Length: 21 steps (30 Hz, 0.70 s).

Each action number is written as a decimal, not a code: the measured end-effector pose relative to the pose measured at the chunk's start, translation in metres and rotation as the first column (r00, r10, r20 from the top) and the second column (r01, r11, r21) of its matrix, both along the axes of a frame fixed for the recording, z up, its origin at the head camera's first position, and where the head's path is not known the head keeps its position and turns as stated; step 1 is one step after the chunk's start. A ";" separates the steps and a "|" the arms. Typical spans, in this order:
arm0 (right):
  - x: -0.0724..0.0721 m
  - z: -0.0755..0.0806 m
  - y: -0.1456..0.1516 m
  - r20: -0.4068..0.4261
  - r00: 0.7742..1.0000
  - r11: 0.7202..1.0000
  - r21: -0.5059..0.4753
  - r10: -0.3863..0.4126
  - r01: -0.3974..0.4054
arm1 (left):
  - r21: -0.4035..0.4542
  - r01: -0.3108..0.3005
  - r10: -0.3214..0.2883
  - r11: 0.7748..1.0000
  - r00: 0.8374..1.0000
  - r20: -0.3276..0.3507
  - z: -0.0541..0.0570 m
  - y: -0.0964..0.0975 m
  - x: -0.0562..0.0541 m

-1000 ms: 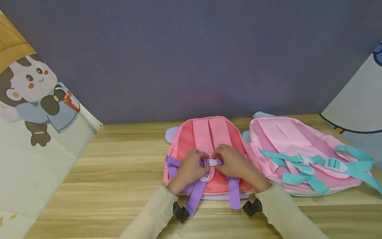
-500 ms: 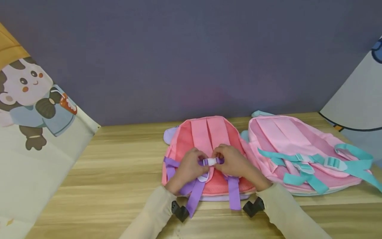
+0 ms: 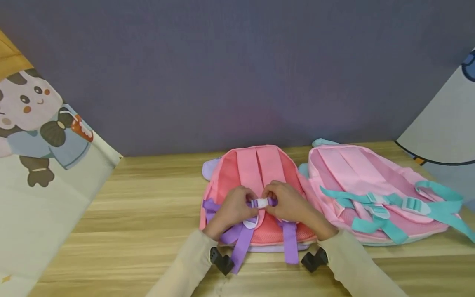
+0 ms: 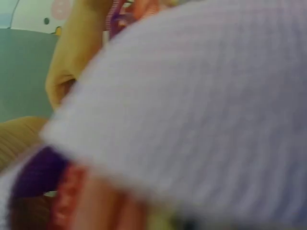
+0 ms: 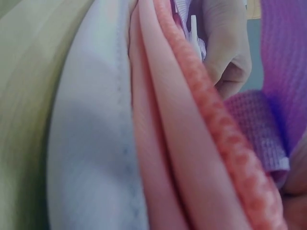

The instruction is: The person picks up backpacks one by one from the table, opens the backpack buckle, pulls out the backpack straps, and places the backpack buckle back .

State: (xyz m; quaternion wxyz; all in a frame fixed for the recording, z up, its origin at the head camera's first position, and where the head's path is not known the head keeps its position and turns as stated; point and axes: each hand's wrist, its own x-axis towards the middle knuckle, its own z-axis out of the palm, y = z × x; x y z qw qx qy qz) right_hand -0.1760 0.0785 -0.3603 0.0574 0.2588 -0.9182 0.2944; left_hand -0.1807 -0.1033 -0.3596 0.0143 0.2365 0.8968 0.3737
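A coral-pink backpack (image 3: 227, 177) lies on the table with its back panel and shoulder straps facing up. Over its middle, a white plastic buckle (image 3: 262, 203) on purple webbing spans the gap between both hands; its halves look joined. The left hand (image 3: 236, 207) pinches the buckle's left end, and the right hand (image 3: 287, 202) pinches the right end. Purple strap tails (image 3: 290, 243) hang past the bag's lower edge. Blurred pale fabric (image 4: 192, 110) fills most of the left wrist view. Layered bag edges (image 5: 96, 124) cover much of the right wrist view, partly hiding the fingers.
Right beside it lies a light pink backpack (image 3: 354, 165) with teal straps (image 3: 441, 206) and white buckles, also back up. The wood-grain table (image 3: 148, 214) ends at a dark wall panel (image 3: 237, 74). Cartoon-printed panels (image 3: 48, 136) stand at both sides.
Both hands keep their hold on the buckle with hardly any movement. The head view has shifted slightly, so the scene sits a little further left.
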 end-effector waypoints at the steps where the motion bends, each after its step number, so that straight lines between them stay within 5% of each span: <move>1: 0.000 -0.001 0.000 -0.009 1.000 1.000 -0.005 0.003 -0.003 | 0.008 0.008 -0.008 1.000 1.000 0.008 0.001 -0.001 0.000; 14: 0.002 -0.002 -0.002 -0.031 1.000 1.000 0.023 -0.002 0.002 | 0.039 0.098 -0.099 0.994 0.995 0.000 -0.003 -0.010 -0.006; 21: 0.003 -0.001 -0.001 -0.049 0.999 0.999 0.033 0.012 -0.011 | -0.015 0.089 -0.090 0.996 0.995 -0.041 -0.002 -0.010 -0.005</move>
